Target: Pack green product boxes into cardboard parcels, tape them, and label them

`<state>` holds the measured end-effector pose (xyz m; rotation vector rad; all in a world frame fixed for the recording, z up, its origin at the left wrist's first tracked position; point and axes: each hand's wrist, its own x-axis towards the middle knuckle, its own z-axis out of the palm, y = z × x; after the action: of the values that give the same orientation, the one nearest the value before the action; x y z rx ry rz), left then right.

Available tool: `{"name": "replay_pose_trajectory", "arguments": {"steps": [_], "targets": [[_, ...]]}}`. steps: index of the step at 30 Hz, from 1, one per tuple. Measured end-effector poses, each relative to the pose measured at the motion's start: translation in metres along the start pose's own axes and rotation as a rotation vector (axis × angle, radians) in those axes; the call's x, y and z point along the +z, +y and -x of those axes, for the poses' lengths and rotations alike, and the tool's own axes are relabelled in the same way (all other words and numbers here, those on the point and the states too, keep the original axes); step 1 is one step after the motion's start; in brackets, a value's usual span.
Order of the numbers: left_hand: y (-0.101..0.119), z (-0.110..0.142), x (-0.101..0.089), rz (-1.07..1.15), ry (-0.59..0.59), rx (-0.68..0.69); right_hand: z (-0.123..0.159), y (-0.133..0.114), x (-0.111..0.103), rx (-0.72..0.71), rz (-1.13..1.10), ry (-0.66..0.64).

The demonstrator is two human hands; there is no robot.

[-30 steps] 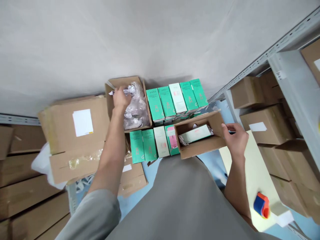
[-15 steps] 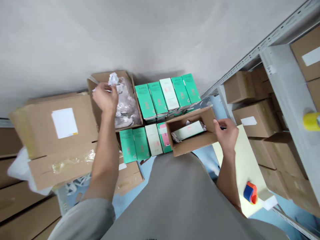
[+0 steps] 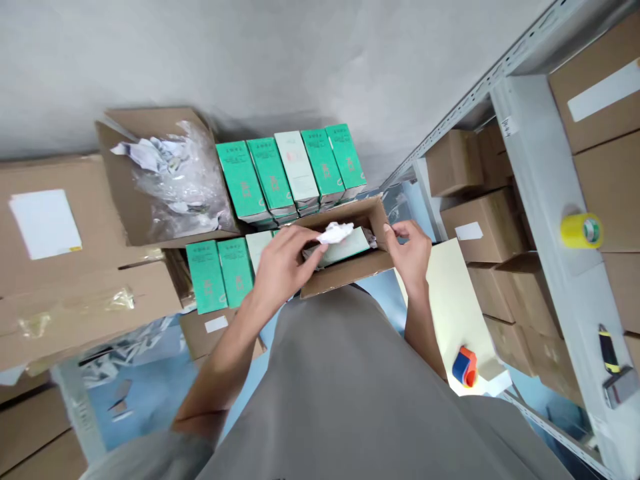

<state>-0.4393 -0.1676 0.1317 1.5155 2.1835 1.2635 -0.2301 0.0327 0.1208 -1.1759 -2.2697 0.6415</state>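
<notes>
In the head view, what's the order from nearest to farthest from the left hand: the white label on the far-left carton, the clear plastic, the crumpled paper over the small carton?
Nearest to the left hand first:
1. Crumpled paper, at its fingertips.
2. Clear plastic, forward and left.
3. White label, at the far left.

A packing stockroom: right of the narrow open carton (image 3: 350, 272), slotted metal shelving (image 3: 530, 140) bears stacked cardboard boxes (image 3: 493, 213) and a yellow tape roll (image 3: 575, 231); left of that carton and behind stand rows of green product boxes (image 3: 243, 180), and farther left a larger carton (image 3: 123, 200) holds crumpled paper (image 3: 155, 153) and clear plastic wrap (image 3: 197, 183)
</notes>
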Motion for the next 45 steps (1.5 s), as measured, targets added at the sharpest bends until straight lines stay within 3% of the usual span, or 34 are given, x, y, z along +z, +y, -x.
{"name": "replay_pose_trajectory", "arguments": {"steps": [3, 7, 11, 13, 18, 21, 23, 26, 29, 32, 34, 38, 45], "targets": [[-0.008, 0.012, 0.017, -0.083, -0.033, -0.033, 0.000, 0.008, -0.001, -0.017, -0.052, 0.010], [-0.025, 0.047, 0.021, -0.143, 0.126, -0.257, 0.003, 0.022, -0.001, 0.030, -0.091, 0.017], [-0.035, 0.082, 0.025, -0.022, 0.135, -0.523, 0.017, 0.036, 0.001, 0.123, -0.127, 0.045], [-0.036, 0.089, 0.027, 0.091, 0.112, -0.592, 0.031, 0.041, 0.000, 0.184, -0.159, 0.083], [-0.036, 0.074, 0.026, 0.271, 0.063, -0.529, 0.081, 0.059, -0.012, 0.412, -0.244, 0.223], [-0.033, 0.048, 0.033, 0.400, -0.069, -0.480, 0.123, 0.080, -0.026, 0.589, -0.288, 0.360], [-0.023, 0.031, 0.048, 0.481, -0.187, -0.432, 0.157, 0.095, -0.038, 0.707, -0.307, 0.464], [0.010, 0.012, 0.082, 0.577, -0.364, -0.345, 0.211, 0.114, -0.060, 0.856, -0.319, 0.639], [0.061, 0.005, 0.119, 0.654, -0.527, -0.288, 0.258, 0.131, -0.081, 0.971, -0.329, 0.828], [0.109, 0.002, 0.154, 0.681, -0.630, -0.245, 0.286, 0.153, -0.096, 1.056, -0.358, 0.954], [0.131, -0.003, 0.182, 0.658, -0.633, -0.217, 0.295, 0.173, -0.104, 1.081, -0.389, 0.980], [0.141, -0.017, 0.256, 0.531, -0.560, -0.182, 0.303, 0.220, -0.125, 1.092, -0.422, 0.973], [0.131, -0.017, 0.402, 0.362, -0.620, -0.245, 0.332, 0.282, -0.173, 1.085, -0.395, 0.911]]}}
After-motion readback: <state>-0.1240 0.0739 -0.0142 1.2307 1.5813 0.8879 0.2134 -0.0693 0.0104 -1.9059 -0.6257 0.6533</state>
